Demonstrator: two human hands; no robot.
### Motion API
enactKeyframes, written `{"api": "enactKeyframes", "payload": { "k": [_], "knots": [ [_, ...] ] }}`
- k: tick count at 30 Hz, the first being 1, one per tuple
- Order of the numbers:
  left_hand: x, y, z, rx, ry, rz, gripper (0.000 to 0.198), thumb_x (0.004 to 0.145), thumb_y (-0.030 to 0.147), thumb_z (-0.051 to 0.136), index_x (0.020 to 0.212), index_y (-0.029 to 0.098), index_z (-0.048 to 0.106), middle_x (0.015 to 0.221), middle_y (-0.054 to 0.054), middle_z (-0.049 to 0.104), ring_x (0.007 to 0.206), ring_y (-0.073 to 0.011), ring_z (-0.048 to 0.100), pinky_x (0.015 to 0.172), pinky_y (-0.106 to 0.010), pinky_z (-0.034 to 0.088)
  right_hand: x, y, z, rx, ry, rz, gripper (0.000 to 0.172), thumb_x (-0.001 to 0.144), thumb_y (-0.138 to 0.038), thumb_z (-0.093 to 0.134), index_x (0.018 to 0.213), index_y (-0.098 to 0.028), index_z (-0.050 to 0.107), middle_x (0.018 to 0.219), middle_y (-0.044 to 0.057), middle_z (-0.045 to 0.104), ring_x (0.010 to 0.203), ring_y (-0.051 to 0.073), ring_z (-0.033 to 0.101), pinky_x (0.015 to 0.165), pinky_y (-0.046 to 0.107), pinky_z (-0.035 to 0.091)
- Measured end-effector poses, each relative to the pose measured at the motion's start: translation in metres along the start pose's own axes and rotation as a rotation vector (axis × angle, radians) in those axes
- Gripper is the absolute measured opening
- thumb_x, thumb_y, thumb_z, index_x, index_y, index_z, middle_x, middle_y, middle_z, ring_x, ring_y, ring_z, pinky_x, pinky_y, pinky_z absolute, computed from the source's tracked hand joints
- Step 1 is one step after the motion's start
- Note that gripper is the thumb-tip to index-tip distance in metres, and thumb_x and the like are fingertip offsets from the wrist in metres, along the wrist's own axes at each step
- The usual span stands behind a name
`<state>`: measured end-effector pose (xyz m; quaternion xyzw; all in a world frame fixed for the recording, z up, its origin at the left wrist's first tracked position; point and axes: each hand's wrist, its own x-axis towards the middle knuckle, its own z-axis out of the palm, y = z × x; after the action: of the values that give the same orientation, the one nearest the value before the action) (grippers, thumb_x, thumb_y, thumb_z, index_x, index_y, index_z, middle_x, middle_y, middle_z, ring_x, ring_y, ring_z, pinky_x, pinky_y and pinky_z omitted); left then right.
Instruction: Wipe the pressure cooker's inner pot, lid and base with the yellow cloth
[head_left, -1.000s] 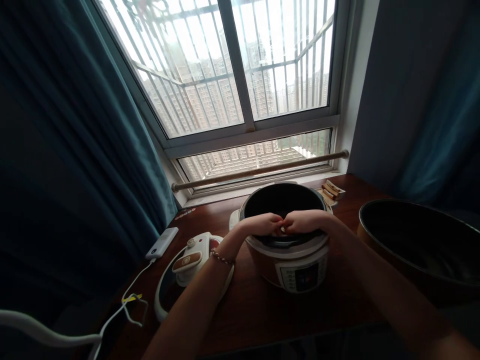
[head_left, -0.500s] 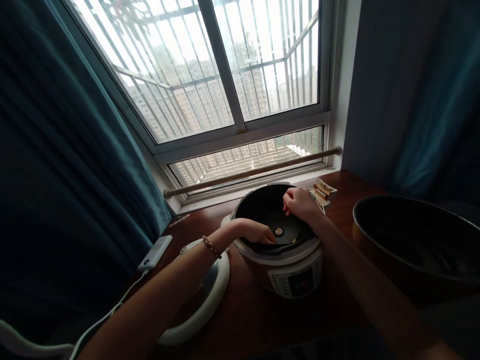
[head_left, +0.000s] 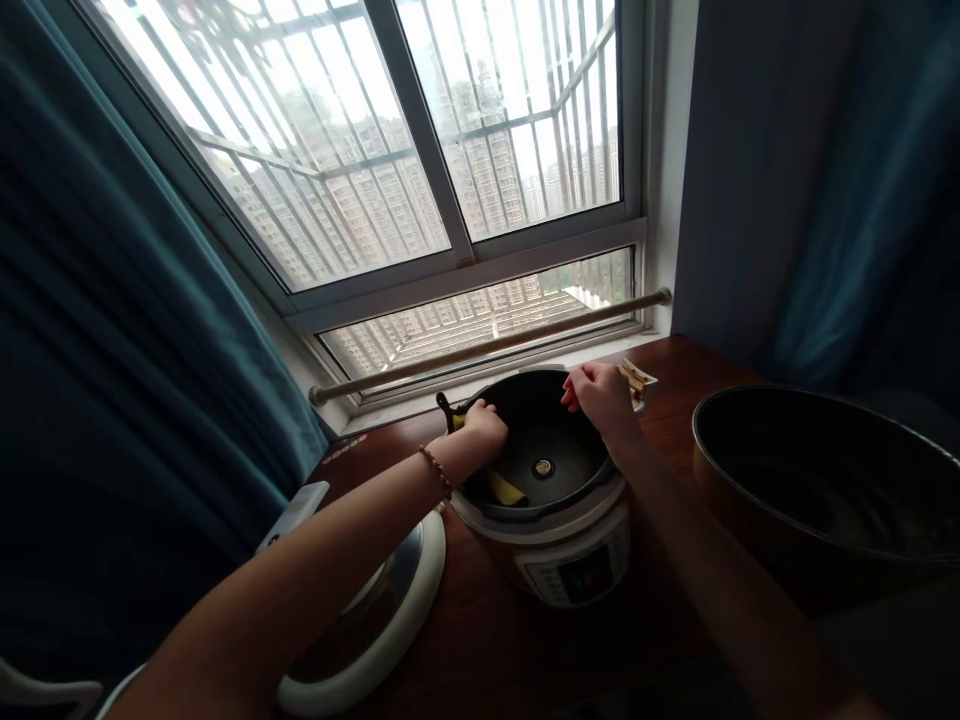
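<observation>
An electric cooker (head_left: pixel 540 535) stands on the table with its top off, and a round sensor (head_left: pixel 543 468) shows in the middle of its dark inside. At the cooker's left inner wall, my left hand (head_left: pixel 486 428) is closed on a yellow-and-black cloth (head_left: pixel 507 490). One dark end of the cloth sticks up over the rim; part of it is hidden by the hand. My right hand (head_left: pixel 596 395) is closed over the right rim, its curled fingertips hanging inside.
A large dark pot (head_left: pixel 810 480) stands to the right. On the left lies a round lid (head_left: pixel 420 600) with a pale rim, partly under my left arm, beside a white device (head_left: pixel 296 512). Small brown pieces (head_left: pixel 637 378) lie behind the cooker. A rail (head_left: pixel 495 345) crosses the window.
My left hand has moved from the cooker's front inner wall to its left side, bringing more of the cloth into view. My right hand keeps its place on the rim. The view has shifted slightly.
</observation>
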<state>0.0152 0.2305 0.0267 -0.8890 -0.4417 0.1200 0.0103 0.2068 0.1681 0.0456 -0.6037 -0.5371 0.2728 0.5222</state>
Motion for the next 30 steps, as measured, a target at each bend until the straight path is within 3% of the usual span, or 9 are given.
{"api": "enactKeyframes", "payload": {
  "k": [6,11,16,22,26,30],
  "knots": [
    [0.017,0.005,-0.009,0.322,0.114,0.162,0.021,0.076,0.006,0.05,0.077,0.016,0.069,0.105,-0.011,0.062,0.112,-0.0264,0.039,0.091,-0.04,0.026,0.001,0.001,-0.001,0.026,0.041,-0.008,0.03,0.078,-0.03,0.036,0.07,-0.014,0.059,0.062,0.008,0.066,0.051,0.012,0.059,0.048,0.018,0.046],
    [0.017,0.002,-0.014,0.425,0.205,0.219,0.027,0.083,0.014,0.043,0.094,0.017,0.067,0.129,-0.008,0.048,0.108,-0.0265,0.038,0.083,-0.039,0.029,-0.001,-0.001,-0.003,0.081,0.04,0.003,0.028,0.076,-0.029,0.037,0.068,-0.014,0.059,0.06,0.006,0.064,0.048,0.011,0.056,0.046,0.017,0.044],
    [0.015,-0.002,-0.005,0.457,0.248,0.212,0.042,0.088,0.018,0.034,0.129,0.025,0.046,0.133,-0.006,0.045,0.105,-0.0251,0.041,0.081,-0.037,0.032,-0.003,-0.002,-0.003,0.09,0.049,-0.014,0.031,0.077,-0.03,0.036,0.073,-0.012,0.062,0.06,0.007,0.065,0.049,0.012,0.057,0.047,0.018,0.044],
    [0.015,0.001,-0.002,0.359,0.179,0.29,0.052,0.085,0.026,0.044,0.135,0.032,0.033,0.136,-0.005,0.039,0.109,-0.0218,0.043,0.087,-0.031,0.033,-0.003,-0.001,-0.003,0.136,0.051,-0.013,0.03,0.074,-0.029,0.038,0.072,-0.013,0.063,0.057,0.006,0.064,0.047,0.012,0.056,0.045,0.018,0.043],
    [0.008,0.009,-0.006,0.229,0.006,0.173,0.057,0.079,0.022,0.052,0.132,0.037,0.037,0.138,-0.006,0.036,0.117,-0.0263,0.039,0.091,-0.034,0.032,-0.004,0.0,-0.002,0.123,0.044,-0.015,0.029,0.074,-0.028,0.039,0.069,-0.013,0.062,0.057,0.006,0.064,0.046,0.011,0.056,0.046,0.019,0.044],
    [0.004,0.014,-0.005,0.059,-0.132,0.026,0.05,0.074,0.018,0.059,0.122,0.03,0.052,0.142,-0.01,0.031,0.125,-0.0314,0.033,0.098,-0.04,0.028,-0.004,0.0,-0.002,0.071,0.037,-0.011,0.03,0.075,-0.028,0.037,0.07,-0.012,0.062,0.059,0.007,0.065,0.048,0.011,0.057,0.047,0.018,0.044]
  ]
}}
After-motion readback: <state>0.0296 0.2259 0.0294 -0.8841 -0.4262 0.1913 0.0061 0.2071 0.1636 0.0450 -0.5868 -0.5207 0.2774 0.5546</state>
